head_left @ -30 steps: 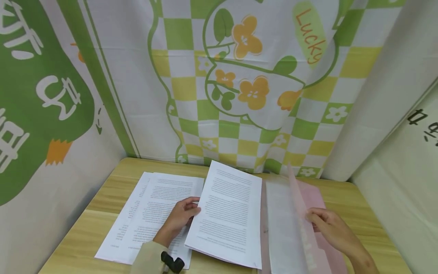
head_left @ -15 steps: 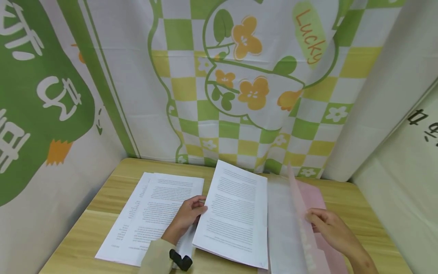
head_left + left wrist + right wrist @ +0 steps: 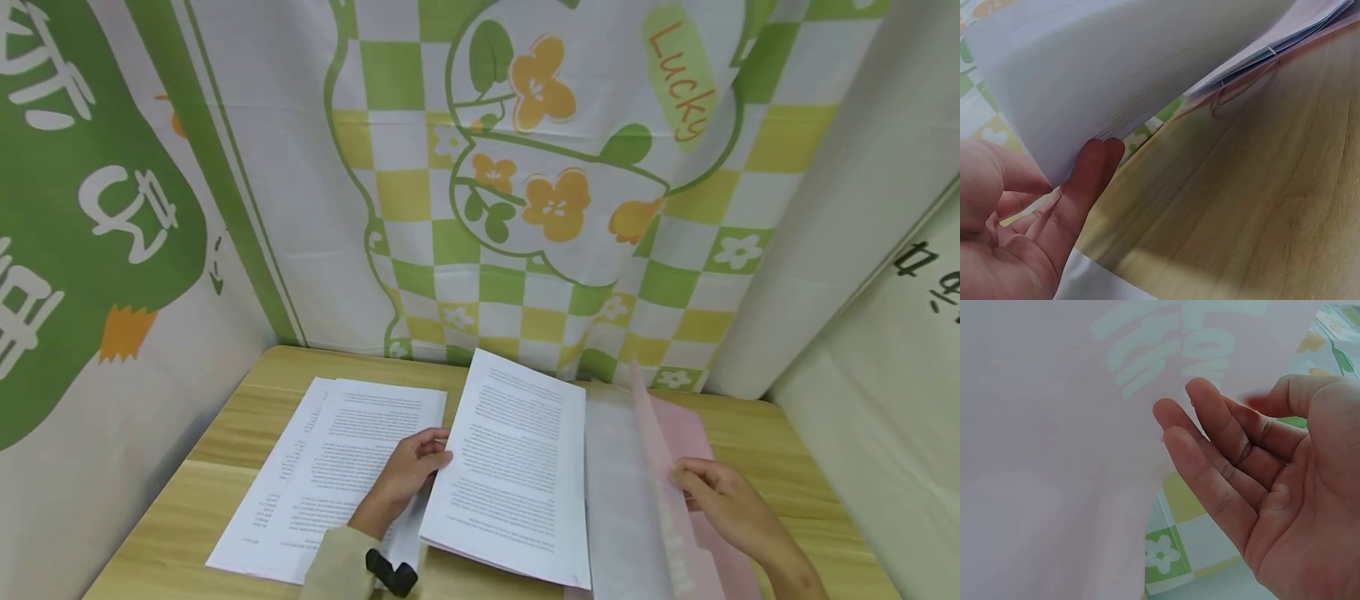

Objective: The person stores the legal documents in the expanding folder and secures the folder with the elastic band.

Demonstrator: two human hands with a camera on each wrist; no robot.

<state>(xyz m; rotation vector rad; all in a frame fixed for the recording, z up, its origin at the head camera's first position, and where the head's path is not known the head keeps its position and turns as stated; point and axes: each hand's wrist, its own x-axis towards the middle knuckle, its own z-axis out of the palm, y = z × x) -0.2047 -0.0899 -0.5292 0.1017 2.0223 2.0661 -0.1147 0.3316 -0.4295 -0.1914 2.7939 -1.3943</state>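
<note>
My left hand (image 3: 403, 477) pinches the left edge of a sheaf of printed paper (image 3: 517, 475), thumb on top. The sheaf is tilted, its right side overlapping the open pink folder (image 3: 660, 475). In the left wrist view the fingers (image 3: 1088, 172) lie under the paper's corner (image 3: 1054, 94). My right hand (image 3: 735, 510) grips the edge of the folder's raised translucent cover, with pale lettering visible on it in the right wrist view. Clear inner sleeves (image 3: 615, 467) of the folder show between the sheaf and that cover.
Two overlapping piles of printed sheets (image 3: 352, 442) lie on the left of the wooden table (image 3: 225, 425), partly under the left forearm. A patterned cloth (image 3: 495, 275) hangs along the table's back edge, and pale cloth walls stand at both sides.
The left hand has carried the sheaf slightly right, further over the folder's sleeves, then stayed nearly still. The right hand and the raised cover have hardly moved.
</note>
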